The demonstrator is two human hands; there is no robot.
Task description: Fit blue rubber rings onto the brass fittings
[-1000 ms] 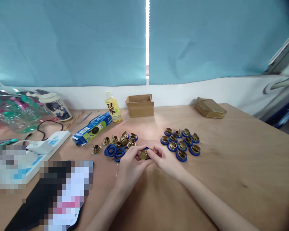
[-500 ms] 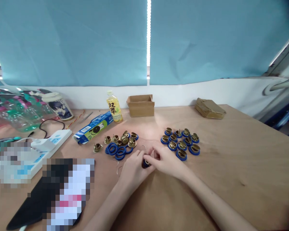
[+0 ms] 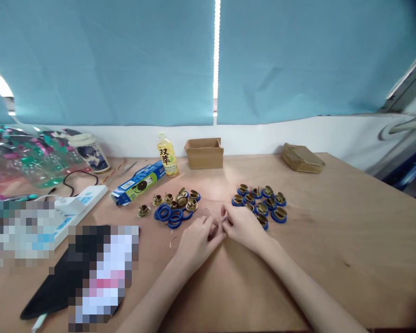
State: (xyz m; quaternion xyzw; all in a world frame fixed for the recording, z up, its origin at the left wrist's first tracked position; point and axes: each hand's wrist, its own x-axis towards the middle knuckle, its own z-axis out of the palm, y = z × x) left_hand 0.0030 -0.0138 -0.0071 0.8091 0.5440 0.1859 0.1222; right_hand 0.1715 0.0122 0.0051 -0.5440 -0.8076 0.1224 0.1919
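Observation:
My left hand (image 3: 199, 236) is closed in front of me, its fingers curled and thumb pointing right. Close against it, my right hand (image 3: 242, 226) pinches a small dark piece, mostly hidden by the fingertips. What the left fingers hold cannot be seen. Behind the left hand lie loose blue rings (image 3: 175, 217) in a heap, with several brass round fittings (image 3: 191, 205) around them. Thin curved wire-like pieces (image 3: 173, 241) lie left of that hand. Beyond the right hand sits a group of brass fittings with blue rings (image 3: 280, 214) around their bases, partly covered by the hand.
An open cardboard box (image 3: 205, 159), a yellow drink bottle (image 3: 168, 157) and a blue-green carton (image 3: 138, 184) stand or lie farther back. A closed cardboard piece (image 3: 302, 158) is at back right. To the left are a power strip (image 3: 79, 208), a cup (image 3: 90, 152) and clear bottles (image 3: 38, 162).
The blue-ringed brass fitting seen between my hands before is now out of sight. My right hand has shifted slightly right, and its fingers pinch at a small dark piece.

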